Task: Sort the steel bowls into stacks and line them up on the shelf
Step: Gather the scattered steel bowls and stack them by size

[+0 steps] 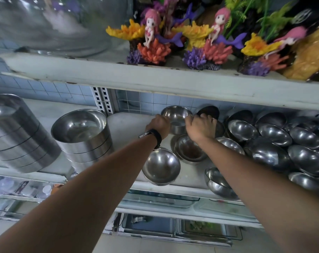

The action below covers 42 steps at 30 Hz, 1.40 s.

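A small stack of steel bowls [176, 117] stands at the back of the white shelf [125, 125]. My left hand [159, 125] grips its left rim, and my right hand [200, 127] holds its right rim. Right behind my right hand, a dark bowl [208, 111] leans on its side. In front of the stack lie a single bowl [189, 148] and another bowl [161, 166] at the shelf's front edge. Many loose bowls [275, 141] crowd the shelf's right part.
Two tall stacks of large straight-sided steel bowls [83, 136] [14, 132] stand at the shelf's left. An upper shelf [155, 79] with mermaid and coral ornaments [155, 42] hangs close overhead. Glass tanks [162, 198] sit on the level below.
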### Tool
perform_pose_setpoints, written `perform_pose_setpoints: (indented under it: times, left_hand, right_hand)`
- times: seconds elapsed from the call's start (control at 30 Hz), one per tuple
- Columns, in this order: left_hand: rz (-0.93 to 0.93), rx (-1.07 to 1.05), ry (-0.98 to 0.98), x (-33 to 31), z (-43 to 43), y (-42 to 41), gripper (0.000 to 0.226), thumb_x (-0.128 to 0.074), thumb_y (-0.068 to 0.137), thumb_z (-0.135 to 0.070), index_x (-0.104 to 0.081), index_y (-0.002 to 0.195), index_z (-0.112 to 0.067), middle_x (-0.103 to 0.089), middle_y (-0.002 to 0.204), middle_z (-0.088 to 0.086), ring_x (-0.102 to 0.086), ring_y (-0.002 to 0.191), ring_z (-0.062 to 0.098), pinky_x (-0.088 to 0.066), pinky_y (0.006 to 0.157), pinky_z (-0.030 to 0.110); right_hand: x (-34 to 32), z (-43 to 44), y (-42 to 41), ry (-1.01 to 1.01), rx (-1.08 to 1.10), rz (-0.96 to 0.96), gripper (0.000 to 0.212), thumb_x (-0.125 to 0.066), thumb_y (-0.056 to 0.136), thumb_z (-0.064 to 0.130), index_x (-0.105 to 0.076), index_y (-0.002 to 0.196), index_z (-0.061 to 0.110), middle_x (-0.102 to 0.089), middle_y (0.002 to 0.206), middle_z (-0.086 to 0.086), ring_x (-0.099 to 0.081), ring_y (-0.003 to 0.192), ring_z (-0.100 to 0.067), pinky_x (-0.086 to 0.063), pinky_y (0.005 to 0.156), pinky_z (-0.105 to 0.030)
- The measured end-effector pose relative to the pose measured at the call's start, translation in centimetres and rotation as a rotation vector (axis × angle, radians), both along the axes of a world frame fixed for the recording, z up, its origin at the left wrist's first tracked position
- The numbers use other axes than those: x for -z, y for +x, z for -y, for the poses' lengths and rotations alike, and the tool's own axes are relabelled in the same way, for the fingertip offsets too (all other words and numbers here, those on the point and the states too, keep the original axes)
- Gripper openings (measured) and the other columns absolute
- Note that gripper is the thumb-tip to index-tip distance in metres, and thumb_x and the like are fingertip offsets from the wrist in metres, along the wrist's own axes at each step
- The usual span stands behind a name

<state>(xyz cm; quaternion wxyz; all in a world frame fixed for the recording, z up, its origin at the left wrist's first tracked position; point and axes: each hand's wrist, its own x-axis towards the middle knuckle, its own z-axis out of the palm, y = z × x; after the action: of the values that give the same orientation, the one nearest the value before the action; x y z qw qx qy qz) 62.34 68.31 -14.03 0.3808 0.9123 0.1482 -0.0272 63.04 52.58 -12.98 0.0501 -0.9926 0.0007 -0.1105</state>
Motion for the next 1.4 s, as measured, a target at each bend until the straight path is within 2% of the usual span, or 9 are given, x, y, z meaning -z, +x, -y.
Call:
perform_pose_setpoints:
  times: [0.23, 0.43, 0.53, 0.63, 0.8, 0.93, 1.17, 1.27, 1.4]
  left_hand:
    - [0.079, -0.005, -0.064, -2.5, -0.1, -2.7, 0.051, -0.022, 0.1, -0.041, -0.051, 0.121, -0.004, -0.064, 0.115, 0.023, -0.062, 0.103, 0.038, -0.051, 0.094, 0.048]
    - [0.092, -0.009, -0.109, -5.0, -0.6, -5.1, 0.047, -0.026, 0.105, -0.031, -0.053, 0.123, 0.002, -0.06, 0.124, 0.025, -0.057, 0.112, 0.039, -0.045, 0.092, 0.042]
    - [0.112, -0.038, -0.124, -6.2, -1.2, -6.3, 0.046, -0.026, 0.104, -0.031, -0.054, 0.12, 0.001, -0.06, 0.121, 0.026, -0.056, 0.11, 0.04, -0.042, 0.087, 0.039]
    - [0.122, -0.047, -0.098, -7.5, -1.5, -7.6, 0.047, -0.025, 0.107, -0.031, -0.053, 0.126, 0.0, -0.057, 0.127, 0.024, -0.054, 0.114, 0.039, -0.039, 0.088, 0.038]
    - [0.207, -0.046, -0.063, -10.0, -2.0, -10.3, 0.049, -0.024, 0.103, -0.038, -0.054, 0.122, -0.005, -0.061, 0.117, 0.021, -0.054, 0.094, 0.031, -0.038, 0.078, 0.034]
    - [0.232, -0.026, 0.014, -12.0, -3.1, -11.9, 0.052, -0.022, 0.1, -0.04, -0.054, 0.12, -0.004, -0.06, 0.12, 0.024, -0.052, 0.093, 0.032, -0.038, 0.08, 0.035]
    - [0.259, -0.089, 0.157, -14.7, -5.6, -13.8, 0.05, -0.021, 0.101, -0.038, -0.056, 0.113, -0.004, -0.063, 0.114, 0.024, -0.059, 0.097, 0.038, -0.047, 0.081, 0.041]
    - [0.267, -0.114, 0.253, -15.0, -6.9, -14.4, 0.05, -0.023, 0.106, -0.034, -0.053, 0.126, 0.0, -0.061, 0.122, 0.023, -0.058, 0.111, 0.04, -0.045, 0.09, 0.044]
    - [0.26, -0.101, 0.365, -15.3, -8.7, -15.1, 0.045, -0.021, 0.106, -0.029, -0.051, 0.126, -0.002, -0.058, 0.125, 0.021, -0.056, 0.112, 0.039, -0.037, 0.08, 0.04]
  right_hand:
    - [-2.4, 0.0, -2.6, 0.262, -0.063, -0.039, 0.055, -0.027, 0.106, 0.044, -0.059, 0.123, 0.003, -0.062, 0.121, -0.025, -0.058, 0.111, -0.037, -0.042, 0.092, -0.043]
    - [-5.8, -0.6, -5.9, 0.592, -0.071, -0.179, 0.065, -0.022, 0.107, 0.054, -0.023, 0.158, 0.014, -0.04, 0.156, -0.016, -0.045, 0.138, -0.036, -0.041, 0.106, -0.044]
    - [-7.1, -0.5, -7.1, 0.677, -0.11, -0.22, 0.065, -0.024, 0.107, 0.053, -0.019, 0.16, 0.016, -0.042, 0.154, -0.016, -0.049, 0.134, -0.036, -0.043, 0.094, -0.037]
    - [-7.8, -0.9, -7.9, 0.751, -0.116, -0.21, 0.063, -0.026, 0.106, 0.052, -0.024, 0.158, 0.017, -0.05, 0.146, -0.016, -0.058, 0.119, -0.035, -0.042, 0.087, -0.032]
    - [-9.5, -1.8, -9.0, 0.865, -0.155, -0.206, 0.057, -0.027, 0.1, 0.058, -0.046, 0.133, 0.016, -0.065, 0.109, -0.016, -0.068, 0.085, -0.032, -0.059, 0.079, -0.051]
    - [-11.2, -2.5, -10.0, 0.818, -0.189, -0.191, 0.052, -0.024, 0.106, 0.05, -0.046, 0.128, 0.008, -0.062, 0.105, -0.016, -0.056, 0.078, -0.024, -0.043, 0.072, -0.038]
    - [-13.7, -4.6, -11.6, 0.782, -0.257, -0.182, 0.061, -0.021, 0.105, 0.055, -0.049, 0.133, 0.009, -0.061, 0.126, -0.019, -0.058, 0.11, -0.035, -0.037, 0.082, -0.036]
    - [-14.1, -6.0, -12.0, 0.773, -0.282, -0.182, 0.063, -0.02, 0.105, 0.056, -0.054, 0.128, 0.008, -0.062, 0.125, -0.017, -0.059, 0.11, -0.034, -0.038, 0.082, -0.036]
    - [-14.3, -8.0, -12.4, 0.757, -0.304, -0.209, 0.068, -0.02, 0.105, 0.056, -0.061, 0.121, 0.004, -0.063, 0.123, -0.019, -0.058, 0.102, -0.032, -0.042, 0.084, -0.037]
